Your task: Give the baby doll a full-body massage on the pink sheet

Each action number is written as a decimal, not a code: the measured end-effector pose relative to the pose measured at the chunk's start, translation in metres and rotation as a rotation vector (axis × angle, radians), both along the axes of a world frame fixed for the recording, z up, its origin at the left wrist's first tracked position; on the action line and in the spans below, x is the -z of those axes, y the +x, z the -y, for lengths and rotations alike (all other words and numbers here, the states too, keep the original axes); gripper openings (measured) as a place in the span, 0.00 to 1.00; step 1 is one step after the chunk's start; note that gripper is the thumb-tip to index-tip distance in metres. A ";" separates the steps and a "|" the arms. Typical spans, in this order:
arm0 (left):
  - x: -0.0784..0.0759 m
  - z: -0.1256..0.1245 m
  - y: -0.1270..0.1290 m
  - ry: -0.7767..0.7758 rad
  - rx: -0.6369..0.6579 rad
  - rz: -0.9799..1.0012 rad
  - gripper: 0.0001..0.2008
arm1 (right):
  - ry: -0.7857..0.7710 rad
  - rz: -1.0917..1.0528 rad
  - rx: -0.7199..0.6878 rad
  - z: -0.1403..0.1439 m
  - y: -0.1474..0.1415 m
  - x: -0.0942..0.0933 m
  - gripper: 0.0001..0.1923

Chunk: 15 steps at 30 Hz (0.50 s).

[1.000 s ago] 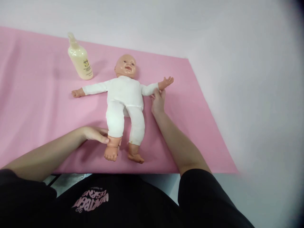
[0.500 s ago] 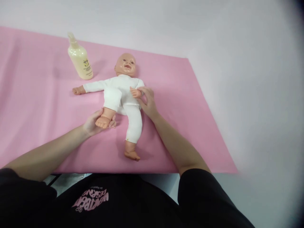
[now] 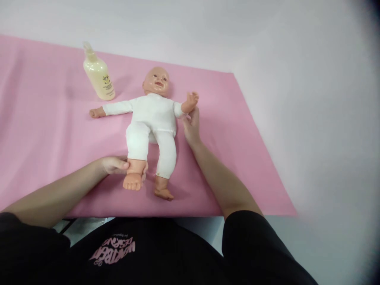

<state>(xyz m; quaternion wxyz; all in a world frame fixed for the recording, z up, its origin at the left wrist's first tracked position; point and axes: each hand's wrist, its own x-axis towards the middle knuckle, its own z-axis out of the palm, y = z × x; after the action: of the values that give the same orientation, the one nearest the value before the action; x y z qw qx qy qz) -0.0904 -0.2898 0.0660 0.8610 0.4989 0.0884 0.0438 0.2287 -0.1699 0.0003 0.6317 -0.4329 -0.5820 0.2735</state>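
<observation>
A baby doll (image 3: 152, 114) in a white suit lies on its back on a pink cloth (image 3: 44, 134), head away from me. My left hand (image 3: 114, 165) grips the ankle of the doll's leg on my left, the foot pointing toward me. My right hand (image 3: 191, 126) holds the doll's arm on my right at the wrist, and that arm is bent upward with its hand raised. The doll's other arm lies stretched out to the left.
A cream lotion bottle (image 3: 97, 74) with a pump top stands on the cloth, left of the doll's head. The pink cloth ends at the near table edge and at the right, where a white surface (image 3: 297, 118) continues.
The doll's leg on my left, bent up toward its body half a second ago, is stretched out again. The arm on my right, folded across the chest, has swung back outward and up.
</observation>
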 end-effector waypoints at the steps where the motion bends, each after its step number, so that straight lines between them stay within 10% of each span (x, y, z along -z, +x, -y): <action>1: -0.002 0.000 0.000 0.028 0.035 -0.010 0.36 | -0.020 -0.050 0.011 -0.004 0.004 0.004 0.35; 9: -0.004 0.002 0.000 0.306 0.164 -0.149 0.30 | -0.274 -0.440 0.103 -0.020 0.025 0.016 0.34; 15: -0.006 0.005 0.001 0.219 0.146 -0.114 0.31 | -0.155 -0.236 0.089 -0.011 0.019 0.007 0.36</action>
<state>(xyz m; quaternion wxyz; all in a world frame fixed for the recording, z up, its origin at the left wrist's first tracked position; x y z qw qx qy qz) -0.0896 -0.2948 0.0716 0.7960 0.5965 0.0954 -0.0377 0.2476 -0.1594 -0.0068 0.6718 -0.4706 -0.4611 0.3384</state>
